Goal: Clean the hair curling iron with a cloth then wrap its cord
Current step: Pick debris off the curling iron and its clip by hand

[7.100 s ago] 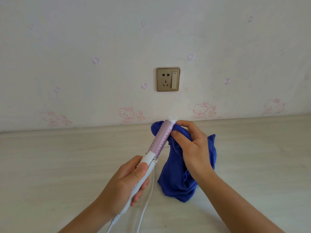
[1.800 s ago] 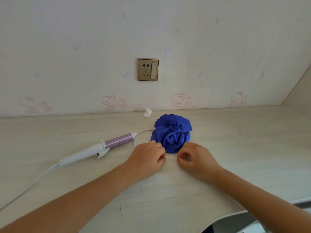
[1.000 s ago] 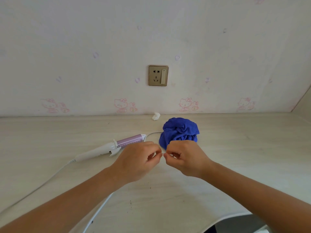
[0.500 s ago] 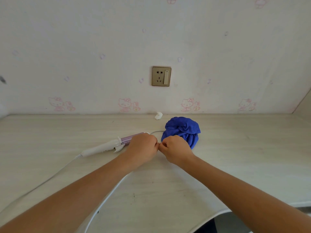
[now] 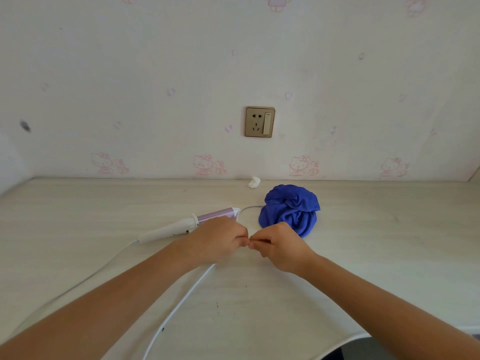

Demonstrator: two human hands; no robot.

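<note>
On the bench (image 5: 78, 229) the curling iron (image 5: 181, 226) lies on its side just left of your hands, with the bunched blue cloth (image 5: 289, 209) set down just beyond your right hand, so the wiping looks finished and the cord (image 5: 181, 305) is what can go wrong. Your left hand (image 5: 220, 241) and right hand (image 5: 279, 245) meet fingertip to fingertip, each curled into a pinching grip, apparently on the cord, though your fingers hide it. Pull hard and the loose iron may skid; the loop by the cloth may snag.
</note>
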